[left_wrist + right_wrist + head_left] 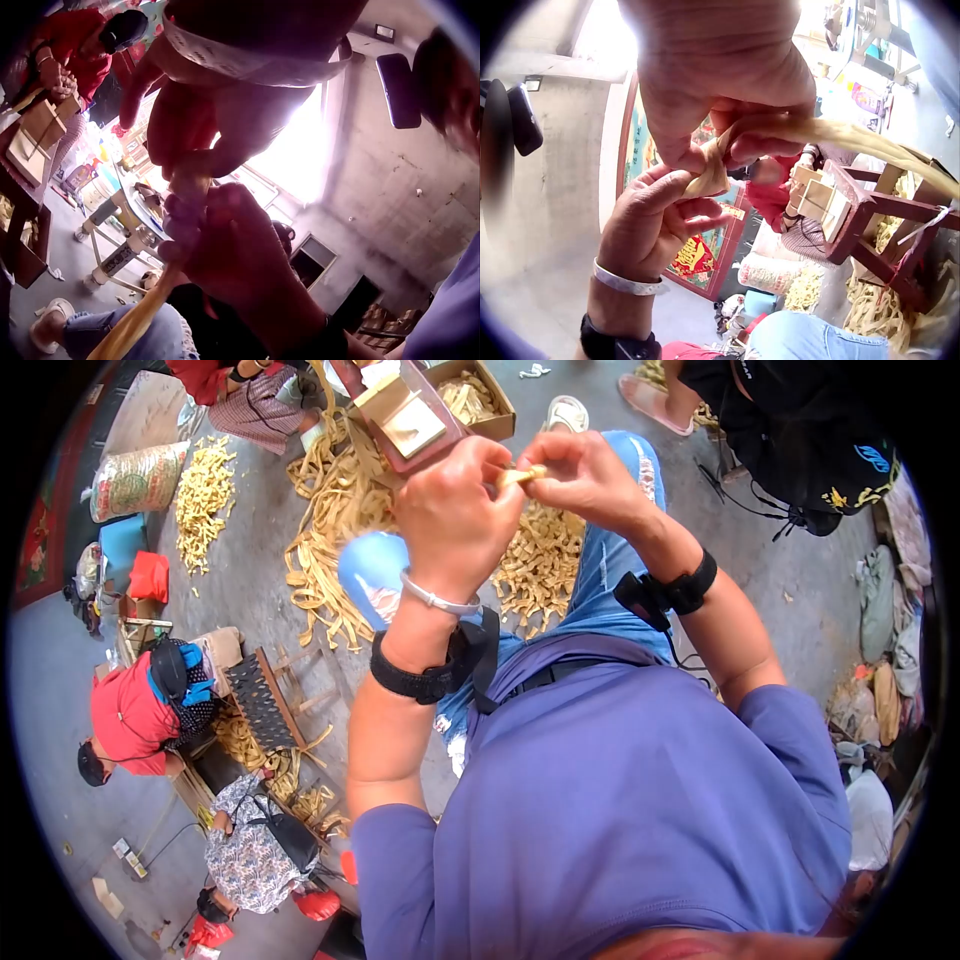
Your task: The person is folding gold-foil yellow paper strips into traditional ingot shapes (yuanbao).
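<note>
Both hands meet in front of the person's knees, around one pale yellow, flat, soft strip (870,144). The left hand (455,510), with a white bracelet at its wrist, pinches the strip's folded end (714,171) between thumb and fingertips. Close against it, the right hand (590,480) grips the same strip with thumb and curled fingers. In the right wrist view the strip bends around at the fingertips, and its long tail runs out past the right hand. Below the hands, between the knees, lies a heap of short knotted yellow pieces (540,570).
Long loose strips (335,510) spread over the floor at the left knee. A dark red stand (440,435) with a wooden block is just ahead, a cardboard box (495,420) behind it. Another pile of pieces (205,500) lies farther left. Several people sit around.
</note>
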Demonstrator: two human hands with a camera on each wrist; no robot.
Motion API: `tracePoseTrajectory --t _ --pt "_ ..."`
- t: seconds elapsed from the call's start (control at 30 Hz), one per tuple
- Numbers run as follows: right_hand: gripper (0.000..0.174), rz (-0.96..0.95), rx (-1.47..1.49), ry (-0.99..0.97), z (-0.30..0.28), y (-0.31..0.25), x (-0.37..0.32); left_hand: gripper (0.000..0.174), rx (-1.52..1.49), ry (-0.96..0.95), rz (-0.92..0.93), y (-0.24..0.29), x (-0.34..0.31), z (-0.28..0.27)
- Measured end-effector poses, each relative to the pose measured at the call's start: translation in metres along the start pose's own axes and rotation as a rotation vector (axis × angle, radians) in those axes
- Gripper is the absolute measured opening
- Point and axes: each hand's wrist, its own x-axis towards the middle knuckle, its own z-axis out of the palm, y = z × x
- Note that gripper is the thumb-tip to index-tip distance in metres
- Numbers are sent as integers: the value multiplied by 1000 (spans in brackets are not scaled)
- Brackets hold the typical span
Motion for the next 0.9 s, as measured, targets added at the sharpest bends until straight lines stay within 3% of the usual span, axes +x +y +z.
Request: tracePoseTrajectory --t 0.07,0.2,0.27,0.37,0.43,0.53,0.57,0.63,0.7,0.73,0.83,0.87,0.9 --pt "20 34 57 -3 -1 -2 -8 13 -189 -22 -117 -1 -4 5" --pt "22 119 467 37 9 -3 -23 15 -76 88 -136 -12 -10 16" --pt "23 159 626 32 14 9 -27 14 -227 110 -181 -17 -19 28" --pt "24 158 537 148 18 17 -27 29 -477 -10 -205 -23 -28 35" --pt "25 83 449 107 19 15 -27 33 -579 -49 -217 -23 -35 37" --pt "28 201 476 3 17 15 -27 37 -277 306 -84 -6 -28 20" --pt "30 218 542 17 17 16 -26 30 -359 408 -154 -8 -31 19" --pt "32 257 673 43 16 16 -26 27 -234 247 -83 -6 -41 10" --pt "31 178 678 15 23 15 -27 27 -258 202 -105 -2 -45 12" --pt "31 138 680 4 26 15 -28 37 -241 98 -91 -7 -47 11" --pt "27 133 596 12 37 20 -31 43 -326 161 -140 -7 -52 21" --pt "23 179 610 65 41 12 -33 44 -282 272 -129 -3 -52 21" --pt "23 196 616 96 41 12 -32 34 -232 438 -75 -5 -53 22"
